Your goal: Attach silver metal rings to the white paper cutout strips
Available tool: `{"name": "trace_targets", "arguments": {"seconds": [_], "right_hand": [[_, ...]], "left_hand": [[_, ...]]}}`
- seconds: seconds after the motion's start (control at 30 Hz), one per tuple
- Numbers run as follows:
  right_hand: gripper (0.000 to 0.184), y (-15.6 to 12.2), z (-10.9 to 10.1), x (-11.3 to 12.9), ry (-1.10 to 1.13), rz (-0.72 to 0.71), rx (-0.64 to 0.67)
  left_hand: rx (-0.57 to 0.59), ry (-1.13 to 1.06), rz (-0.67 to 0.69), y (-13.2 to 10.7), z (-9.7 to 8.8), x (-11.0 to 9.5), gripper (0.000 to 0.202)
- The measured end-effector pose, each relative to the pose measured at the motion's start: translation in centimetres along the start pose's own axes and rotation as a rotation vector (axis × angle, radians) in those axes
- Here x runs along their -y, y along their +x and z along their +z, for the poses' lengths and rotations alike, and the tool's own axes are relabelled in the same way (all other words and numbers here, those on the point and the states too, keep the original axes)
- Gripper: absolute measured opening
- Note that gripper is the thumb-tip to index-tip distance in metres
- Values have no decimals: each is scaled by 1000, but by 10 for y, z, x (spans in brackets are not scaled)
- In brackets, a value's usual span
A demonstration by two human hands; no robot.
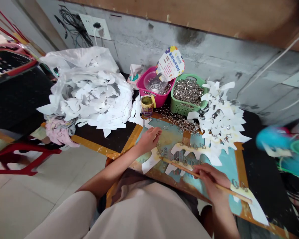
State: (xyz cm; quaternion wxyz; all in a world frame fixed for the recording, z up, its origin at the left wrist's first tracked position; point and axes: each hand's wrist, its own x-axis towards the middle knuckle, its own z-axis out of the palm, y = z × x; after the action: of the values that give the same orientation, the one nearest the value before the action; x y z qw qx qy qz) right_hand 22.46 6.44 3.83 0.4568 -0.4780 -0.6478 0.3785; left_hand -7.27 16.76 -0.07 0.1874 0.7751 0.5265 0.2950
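Paper pile: white cutouts (89, 99) heaped on a plastic bag (64, 58).
Left hand (148, 141): open and flat, fingers close together, resting on the board (240, 169), holding nothing I can see.
Cup: small and yellow (147, 105), with greenish paste inside.
Baskets: pink (151, 91) beside green (186, 103), the green one full of metal rings (188, 93).
Loose rings: spilled on the board (175, 120), just past my left fingertips.
Cutout: flat on the board (189, 149), under the stick, rings along its edge.
Right hand (210, 181): narrow pinch around a wooden stick (181, 169).
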Motion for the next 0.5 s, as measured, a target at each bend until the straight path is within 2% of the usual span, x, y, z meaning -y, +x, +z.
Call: {"name": "trace_targets", "arguments": {"seconds": [0.07, 0.17, 0.33, 0.5], "right_hand": [[18, -1, -3, 0, 34, 22, -61], [16, -3, -12, 5, 167, 7, -270], [14, 1, -26, 11, 297, -93, -581], [13, 3, -28, 6, 350, -88, -666]], "left_hand": [[-3, 65, -35, 13, 2, 5, 25], [-3, 119, -65, 36, 7, 14, 29], [88, 149, -27, 76, 21, 19, 26], [153, 133, 50, 109, 41, 5, 23]]}}
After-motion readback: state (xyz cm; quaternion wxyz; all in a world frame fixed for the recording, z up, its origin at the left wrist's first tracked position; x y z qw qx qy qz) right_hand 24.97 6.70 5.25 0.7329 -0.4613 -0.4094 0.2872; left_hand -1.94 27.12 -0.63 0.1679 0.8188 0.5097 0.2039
